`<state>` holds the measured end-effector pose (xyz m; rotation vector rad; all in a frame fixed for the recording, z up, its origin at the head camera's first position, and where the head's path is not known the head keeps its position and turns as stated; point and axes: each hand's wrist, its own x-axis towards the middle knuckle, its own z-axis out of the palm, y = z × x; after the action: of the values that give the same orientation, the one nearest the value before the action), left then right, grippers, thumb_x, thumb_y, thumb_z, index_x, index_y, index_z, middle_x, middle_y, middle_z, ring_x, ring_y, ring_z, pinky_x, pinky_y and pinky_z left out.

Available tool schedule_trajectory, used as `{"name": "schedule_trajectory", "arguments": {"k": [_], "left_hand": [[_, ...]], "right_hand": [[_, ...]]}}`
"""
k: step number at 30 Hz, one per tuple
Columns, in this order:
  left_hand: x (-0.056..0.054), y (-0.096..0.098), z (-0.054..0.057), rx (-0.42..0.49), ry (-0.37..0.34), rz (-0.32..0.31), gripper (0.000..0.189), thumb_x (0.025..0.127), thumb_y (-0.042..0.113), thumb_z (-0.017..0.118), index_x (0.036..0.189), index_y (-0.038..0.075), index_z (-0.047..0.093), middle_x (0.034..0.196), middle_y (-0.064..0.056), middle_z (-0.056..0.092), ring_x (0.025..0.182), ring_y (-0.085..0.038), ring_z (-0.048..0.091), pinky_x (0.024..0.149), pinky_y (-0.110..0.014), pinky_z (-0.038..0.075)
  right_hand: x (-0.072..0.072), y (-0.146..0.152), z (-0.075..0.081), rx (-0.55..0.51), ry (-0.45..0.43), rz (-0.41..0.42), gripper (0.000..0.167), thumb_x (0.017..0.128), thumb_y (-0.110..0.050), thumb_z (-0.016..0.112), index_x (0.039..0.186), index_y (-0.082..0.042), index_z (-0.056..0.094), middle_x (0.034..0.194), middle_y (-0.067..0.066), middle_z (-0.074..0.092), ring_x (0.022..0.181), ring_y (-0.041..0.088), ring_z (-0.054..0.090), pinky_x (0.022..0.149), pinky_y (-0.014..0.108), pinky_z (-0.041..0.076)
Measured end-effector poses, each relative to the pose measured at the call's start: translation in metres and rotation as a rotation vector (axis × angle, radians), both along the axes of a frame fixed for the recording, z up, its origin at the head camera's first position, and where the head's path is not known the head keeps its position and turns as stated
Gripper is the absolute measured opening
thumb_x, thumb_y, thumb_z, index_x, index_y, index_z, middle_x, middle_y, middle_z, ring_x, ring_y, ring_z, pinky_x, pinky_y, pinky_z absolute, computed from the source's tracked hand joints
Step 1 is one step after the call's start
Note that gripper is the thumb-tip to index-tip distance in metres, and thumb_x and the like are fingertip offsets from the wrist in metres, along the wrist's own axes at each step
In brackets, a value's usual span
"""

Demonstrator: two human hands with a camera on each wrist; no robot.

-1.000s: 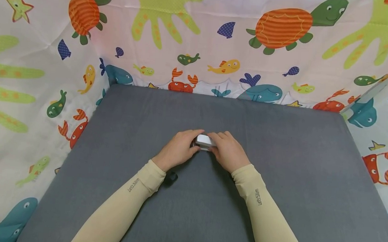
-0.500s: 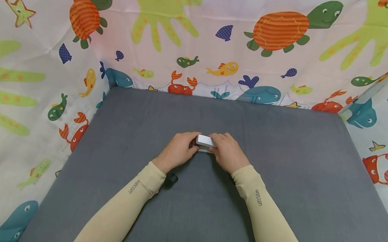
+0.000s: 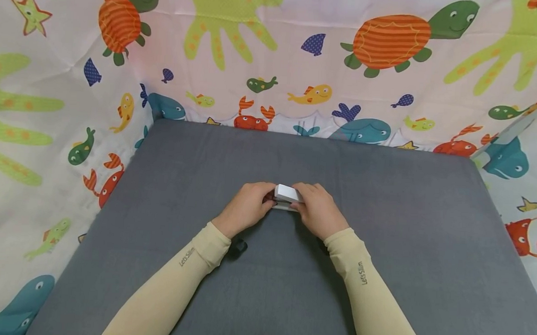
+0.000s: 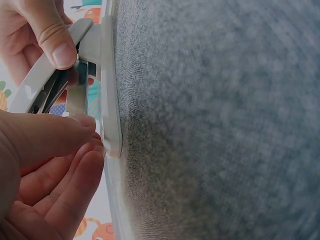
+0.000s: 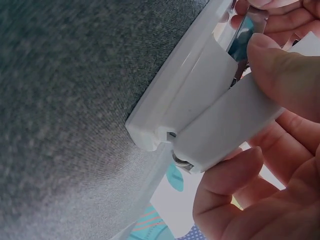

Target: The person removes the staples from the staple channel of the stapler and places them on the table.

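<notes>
A white stapler [image 3: 288, 193] stands on the grey surface between both hands, its top arm tilted up from the base [image 4: 111, 95]. Under that top arm shows a shiny metal magazine [image 4: 77, 99]. My left hand [image 3: 244, 209] is at the front end, thumb and curled fingertips pinching around the magazine's tip; whether a small item is between them is hidden. My right hand [image 3: 321, 212] grips the raised top arm [image 5: 232, 120] toward the hinge end, thumb on its side and fingers curled behind.
The grey cloth-covered table [image 3: 406, 218] stretches around the hands. A patterned sea-animal curtain [image 3: 295, 63] borders it at the back and sides. A small black object [image 3: 238, 247] shows beneath the left wrist.
The stapler's top arm has risen a little, and the gap above its base looks wider. My right hand has shifted slightly to the right; the left hand stays at the front end.
</notes>
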<state>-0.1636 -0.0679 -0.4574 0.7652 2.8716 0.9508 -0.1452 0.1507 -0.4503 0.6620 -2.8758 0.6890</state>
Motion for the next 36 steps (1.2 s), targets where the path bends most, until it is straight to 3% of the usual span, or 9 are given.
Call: {"name": "schedule_trajectory", "arguments": {"k": [17, 36], "left_hand": [[-0.003, 0.0, 0.0, 0.007, 0.0, -0.001, 0.019, 0.102, 0.01, 0.076, 0.121, 0.01, 0.078, 0.109, -0.005, 0.078, 0.087, -0.015, 0.067, 0.081, -0.034, 0.06], [-0.001, -0.003, -0.001, 0.041, -0.024, -0.015, 0.02, 0.101, 0.014, 0.078, 0.121, 0.012, 0.079, 0.111, -0.004, 0.079, 0.091, -0.014, 0.07, 0.086, -0.035, 0.062]], "right_hand": [[-0.003, 0.009, 0.001, -0.059, -0.094, -0.045, 0.037, 0.1, -0.019, 0.08, 0.134, -0.008, 0.068, 0.119, 0.014, 0.075, 0.104, 0.032, 0.067, 0.092, 0.05, 0.059], [0.0, 0.02, 0.003, -0.153, -0.107, -0.056, 0.04, 0.1, -0.023, 0.08, 0.135, -0.009, 0.067, 0.117, 0.015, 0.075, 0.099, 0.031, 0.069, 0.087, 0.051, 0.06]]}}
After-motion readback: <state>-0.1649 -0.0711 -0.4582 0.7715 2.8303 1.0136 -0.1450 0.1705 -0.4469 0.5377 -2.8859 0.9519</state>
